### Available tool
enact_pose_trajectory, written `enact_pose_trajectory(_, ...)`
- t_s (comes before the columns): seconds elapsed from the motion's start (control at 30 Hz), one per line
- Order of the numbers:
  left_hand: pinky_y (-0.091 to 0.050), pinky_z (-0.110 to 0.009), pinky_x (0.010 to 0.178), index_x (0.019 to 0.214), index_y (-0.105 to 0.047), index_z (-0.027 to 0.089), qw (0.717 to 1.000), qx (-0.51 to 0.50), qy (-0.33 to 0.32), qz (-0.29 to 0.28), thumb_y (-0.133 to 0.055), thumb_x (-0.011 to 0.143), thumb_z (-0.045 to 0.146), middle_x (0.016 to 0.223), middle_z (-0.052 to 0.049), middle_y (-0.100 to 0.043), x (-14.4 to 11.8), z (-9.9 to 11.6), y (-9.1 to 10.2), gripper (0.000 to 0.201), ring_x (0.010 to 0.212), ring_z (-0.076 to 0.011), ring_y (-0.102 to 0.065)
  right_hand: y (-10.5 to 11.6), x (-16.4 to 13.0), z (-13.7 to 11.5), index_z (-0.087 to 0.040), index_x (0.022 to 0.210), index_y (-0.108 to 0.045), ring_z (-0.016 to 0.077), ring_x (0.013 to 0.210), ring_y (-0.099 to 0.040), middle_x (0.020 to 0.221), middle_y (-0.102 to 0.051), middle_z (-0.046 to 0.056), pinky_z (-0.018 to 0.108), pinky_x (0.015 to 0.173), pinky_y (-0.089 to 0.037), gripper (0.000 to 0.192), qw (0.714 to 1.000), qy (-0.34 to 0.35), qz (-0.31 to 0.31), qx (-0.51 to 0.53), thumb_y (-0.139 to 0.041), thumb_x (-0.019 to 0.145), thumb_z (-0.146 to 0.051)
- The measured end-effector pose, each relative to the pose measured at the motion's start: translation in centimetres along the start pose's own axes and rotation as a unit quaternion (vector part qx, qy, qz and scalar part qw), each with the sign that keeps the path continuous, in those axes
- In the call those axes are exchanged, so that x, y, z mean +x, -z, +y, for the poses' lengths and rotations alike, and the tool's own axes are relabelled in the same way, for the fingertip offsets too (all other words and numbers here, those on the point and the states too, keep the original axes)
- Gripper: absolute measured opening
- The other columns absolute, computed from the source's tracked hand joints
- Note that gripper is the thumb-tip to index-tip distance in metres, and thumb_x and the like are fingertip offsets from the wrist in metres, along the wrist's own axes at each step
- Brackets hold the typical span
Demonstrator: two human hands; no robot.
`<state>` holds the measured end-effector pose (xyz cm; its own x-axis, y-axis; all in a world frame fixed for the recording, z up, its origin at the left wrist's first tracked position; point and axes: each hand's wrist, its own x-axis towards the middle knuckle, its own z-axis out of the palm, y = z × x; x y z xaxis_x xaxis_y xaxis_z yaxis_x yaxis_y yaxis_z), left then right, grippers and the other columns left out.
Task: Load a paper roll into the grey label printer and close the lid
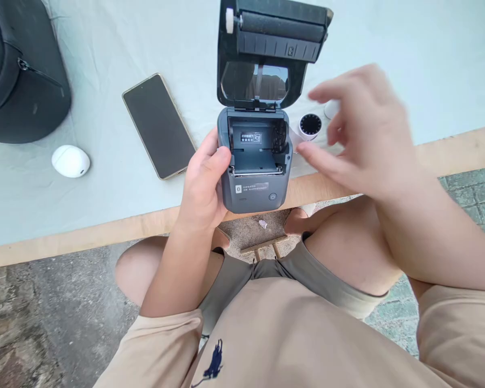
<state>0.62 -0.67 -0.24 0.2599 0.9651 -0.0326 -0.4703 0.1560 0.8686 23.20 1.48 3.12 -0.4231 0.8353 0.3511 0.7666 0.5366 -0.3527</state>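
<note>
The left hand (204, 186) is wrapped around the side of a small grey label printer (255, 161) at the bench (105, 231) edge, its lid swung open and the paper bay bare. The right hand (364, 132), blurred, hovers with fingers spread and holding nothing, just over a paper roll (309, 125) beside the printer. A phone (158, 125) lies beyond the left hand.

Head view, single camera: looks forward and steeply down from above the seated person's lap, close over the table edge (105, 231); table above, ground and knees below.
</note>
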Motion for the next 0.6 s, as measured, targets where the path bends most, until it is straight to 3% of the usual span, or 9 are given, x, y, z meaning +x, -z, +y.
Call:
enact_pose_trajectory(0.1, -0.058, -0.035, 0.09, 0.118, -0.062, 0.017, 1.0, -0.003, -0.011, -0.002, -0.055, 0.092, 0.042, 0.115, -0.009, -0.07, 0.1, -0.2, 0.2, 0.036, 0.105, -0.0237, -0.068, -1.3, 0.2, 0.4, -0.024, 0.116, -0.058, 0.0175, 0.079, -0.063, 0.104, -0.059, 0.007, 0.034, 0.061, -0.053, 0.036, 0.999, -0.016, -0.037, 0.018, -0.068, 0.081, -0.027)
enact_pose_trajectory(0.17, -0.059, -0.038, 0.091, 0.121, -0.061, 0.017, 1.0, -0.01, -0.016, -0.006, -0.057, 0.091, 0.043, 0.117, -0.01, -0.07, 0.2, -0.3, 0.3, 0.04, 0.107, -0.0251, -0.068, -1.4, 0.1, 0.5, -0.028, 0.115, -0.059, 0.0191, 0.087, -0.064, 0.099, -0.061, 0.004, 0.036, 0.07, -0.056, 0.037, 0.999, -0.007, -0.003, 0.041, -0.07, 0.08, -0.023)
enact_pose_trajectory(0.27, -0.058, -0.041, 0.092, 0.122, -0.059, 0.018, 1.0, -0.001, -0.002, -0.009, -0.054, 0.093, 0.043, 0.12, -0.011, -0.068, 0.1, -0.1, 0.2, 0.039, 0.109, -0.0267, -0.068, -0.7, 0.1, 0.3, -0.033, 0.124, -0.053, 0.0172, 0.099, -0.062, 0.12, -0.058, 0.002, 0.034, 0.077, -0.057, 0.05, 0.98, -0.019, 0.077, 0.181, -0.074, 0.079, -0.031)
enact_pose_trajectory(0.37, -0.058, -0.041, 0.092, 0.12, -0.06, 0.018, 1.0, 0.008, 0.006, -0.005, -0.053, 0.094, 0.042, 0.12, -0.01, -0.068, 0.1, 0.1, 0.0, 0.037, 0.11, -0.0274, -0.068, 0.2, 0.3, -0.3, -0.035, 0.118, -0.05, 0.0128, 0.089, -0.064, 0.116, -0.056, -0.003, 0.028, 0.064, -0.056, 0.053, 0.908, -0.091, 0.111, 0.395, -0.079, 0.073, -0.035)
enact_pose_trajectory(0.47, -0.058, -0.04, 0.093, 0.12, -0.06, 0.02, 1.0, 0.011, 0.008, 0.01, -0.055, 0.092, 0.044, 0.119, -0.009, -0.068, 0.1, 0.1, 0.0, 0.037, 0.111, -0.0277, -0.068, 0.8, 0.8, -0.7, -0.031, 0.103, -0.052, 0.0146, 0.091, -0.068, 0.101, -0.063, -0.005, 0.028, 0.06, -0.057, 0.026, 0.815, -0.206, 0.07, 0.537, -0.067, 0.082, -0.033)
enact_pose_trajectory(0.5, -0.059, -0.039, 0.092, 0.12, -0.06, 0.02, 1.0, 0.012, 0.008, 0.012, -0.055, 0.092, 0.045, 0.119, -0.009, -0.068, 0.1, 0.1, 0.0, 0.037, 0.111, -0.0277, -0.068, 0.9, 1.0, -0.9, -0.03, 0.1, -0.053, 0.0148, 0.092, -0.069, 0.1, -0.065, -0.005, 0.027, 0.06, -0.057, 0.02, 0.799, -0.222, 0.069, 0.555, -0.064, 0.083, -0.032)
enact_pose_trajectory(0.53, -0.059, -0.039, 0.091, 0.119, -0.06, 0.02, 1.0, 0.014, 0.009, 0.012, -0.055, 0.092, 0.045, 0.119, -0.009, -0.069, 0.1, 0.1, -0.1, 0.038, 0.111, -0.0275, -0.068, 1.0, 1.1, -1.2, -0.029, 0.099, -0.055, 0.0144, 0.09, -0.069, 0.1, -0.065, -0.004, 0.027, 0.059, -0.056, 0.018, 0.798, -0.217, 0.084, 0.556, -0.063, 0.083, -0.032)
enact_pose_trajectory(0.6, -0.059, -0.039, 0.09, 0.118, -0.061, 0.019, 1.0, 0.016, 0.01, 0.01, -0.055, 0.092, 0.045, 0.119, -0.009, -0.069, 0.1, 0.1, -0.1, 0.037, 0.109, -0.027, -0.069, 1.0, 1.2, -2.0, -0.029, 0.101, -0.058, 0.0128, 0.084, -0.067, 0.102, -0.063, -0.003, 0.028, 0.061, -0.055, 0.021, 0.835, -0.164, 0.14, 0.506, -0.064, 0.081, -0.028)
